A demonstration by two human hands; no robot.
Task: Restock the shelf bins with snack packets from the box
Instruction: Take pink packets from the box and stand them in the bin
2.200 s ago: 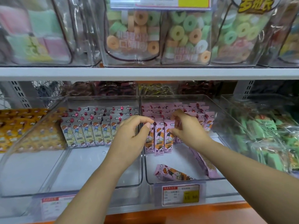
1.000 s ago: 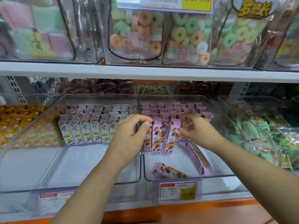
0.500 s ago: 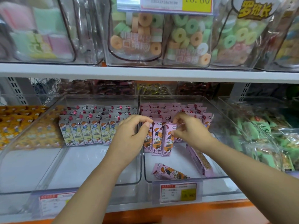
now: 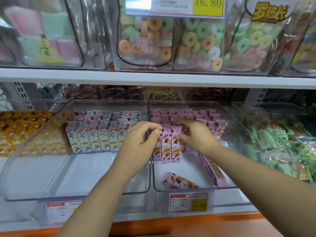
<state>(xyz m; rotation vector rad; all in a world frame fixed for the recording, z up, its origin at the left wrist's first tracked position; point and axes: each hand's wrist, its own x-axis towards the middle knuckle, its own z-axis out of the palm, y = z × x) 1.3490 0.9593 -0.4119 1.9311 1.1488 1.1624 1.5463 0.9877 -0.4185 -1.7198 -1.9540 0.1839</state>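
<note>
Pink snack packets (image 4: 166,147) stand upright in rows in a clear shelf bin (image 4: 186,190). My left hand (image 4: 136,146) curls over the left end of the front row, with thumb and forefinger pinched at the top of the leftmost packet. At the row's right end, my right hand (image 4: 196,135) grips the top of an upright pink packet (image 4: 176,146) and presses it against the others. One loose pink packet (image 4: 179,182) lies flat at the bin's front. Another pink packet (image 4: 212,170) lies along the right wall. The box is out of view.
The clear bin to the left (image 4: 95,192) holds upright grey packets (image 4: 95,139) at the back. A yellow-packet bin (image 4: 18,130) stands far left and green packets (image 4: 280,142) far right. The upper shelf edge (image 4: 153,77) carries tubs of ring candy. Price tags (image 4: 188,202) hang in front.
My right hand has set one more pink packet upright at the right end of the front row and moved slightly left. My left hand has stayed put at the row's left end.
</note>
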